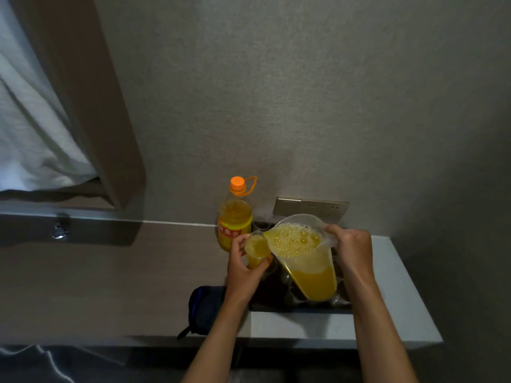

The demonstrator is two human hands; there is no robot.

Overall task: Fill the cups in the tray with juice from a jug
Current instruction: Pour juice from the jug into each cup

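Note:
A clear plastic jug [304,261] of foamy orange juice is tilted to the left, its spout over a small clear cup [255,251]. My right hand [352,251] grips the jug's handle. My left hand [243,268] holds the cup, lifted above the dark tray [272,302]; the cup is mostly full of juice. Several clear cups [290,295] stand in the tray, partly hidden behind the jug.
An orange-capped juice bottle [235,217] stands behind the cup against the wall. A wall socket plate [311,208] sits behind the jug. A dark blue pouch [204,309] lies left of the tray. The pale counter [401,299] ends at the right and front.

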